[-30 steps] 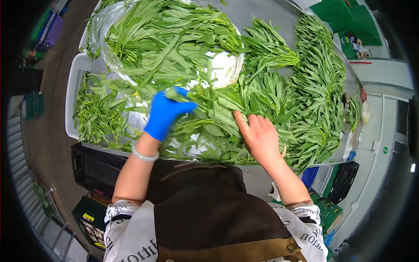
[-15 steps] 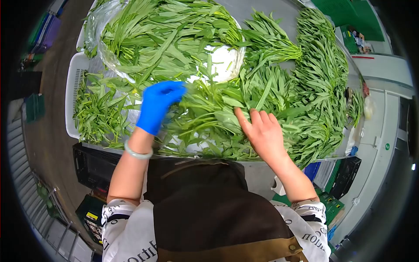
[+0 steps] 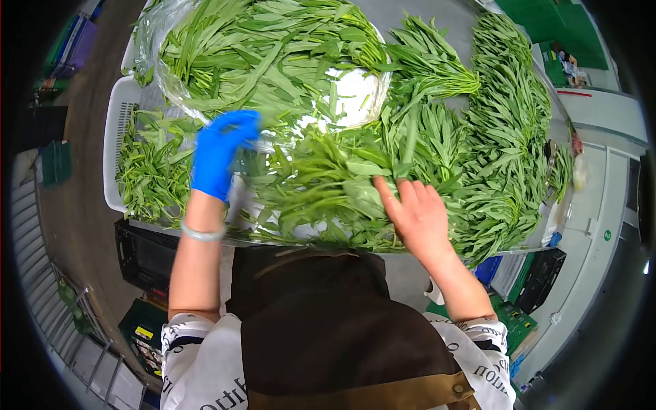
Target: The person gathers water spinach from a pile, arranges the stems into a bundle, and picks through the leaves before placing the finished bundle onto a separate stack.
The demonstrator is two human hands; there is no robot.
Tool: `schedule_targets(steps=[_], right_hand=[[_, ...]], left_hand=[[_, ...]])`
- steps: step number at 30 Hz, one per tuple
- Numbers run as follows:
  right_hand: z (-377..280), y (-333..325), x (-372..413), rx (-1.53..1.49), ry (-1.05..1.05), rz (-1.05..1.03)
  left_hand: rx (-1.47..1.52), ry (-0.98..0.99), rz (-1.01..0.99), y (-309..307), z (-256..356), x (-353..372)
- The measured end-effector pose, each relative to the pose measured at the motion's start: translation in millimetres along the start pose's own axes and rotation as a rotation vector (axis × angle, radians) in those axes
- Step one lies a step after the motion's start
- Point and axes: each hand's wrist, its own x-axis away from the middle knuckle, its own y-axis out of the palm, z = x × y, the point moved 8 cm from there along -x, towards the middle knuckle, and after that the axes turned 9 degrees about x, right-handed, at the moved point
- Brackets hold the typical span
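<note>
Where fingers meet leaves: left hand (image 3: 219,154), blue-gloved, curled round stems of the loose greens (image 3: 321,184); right hand (image 3: 420,215) flat, fingers spread, pressing them down
Greens: heaped at the near edge of the table (image 3: 383,10)
Risk: blurred, partial grip may shed stems over that edge

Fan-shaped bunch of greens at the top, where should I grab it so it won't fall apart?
Grab the bunch at its narrow stem end, coming from the picture's right. The stalks draw together there into one thin neck, while the leaves spread wide and floppy to the left, so a hand can probably close around it there.
</note>
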Motion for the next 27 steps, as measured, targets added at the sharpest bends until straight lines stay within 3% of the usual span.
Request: schedule_targets(steps=[1,4,7,8,10,12,14,17,20,22,23,26,27], right_hand=[[7,-1,4,-0.015,0.028,0.031],[14,1,10,0.018,0.064,0.028],[9,6,3,-0.012,0.117,0.077],[5,7,0,-0.02,0.13,0.1],[-1,11,-7,-0.047,0.127,0.047],[-4,14,-6,-0.08,0.129,0.015],[6,16,5,-0.173,0.183,-0.023],[17,18,23,-0.265,0.279,-0.083],[13,22,27,-0.288,0.31,-0.085],[8,25,18,-0.346,0.297,-0.067],[3,23,13,-0.382,0.286,-0.052],[0,26,11,-0.472,0.288,-0.102],[5,27,16,-0.527,0.315,-0.119]], left_hand=[[0.011,0.084,0.107,-34,8,-10],[0.138,0.134,0.091,-49,23,-11],[-0.006,-0.063,-0.38,30,17,27],[-0.203,-0.038,-0.528,51,-3,37],[-0.093,0.005,-0.367,72,-20,50],[-0.362,0.03,-0.203,63,-22,40],[-0.147,0.095,0.018,22,-1,16],[-0.14,0.219,0.223,-38,31,-4],[-0.205,0.141,0.038,-16,37,2],[-0.241,0.055,-0.334,33,2,11],[-0.191,0.094,-0.385,63,-4,30],[-0.469,-0.002,-0.346,79,-40,26],[-0.256,0.022,-0.315,68,-28,11]])
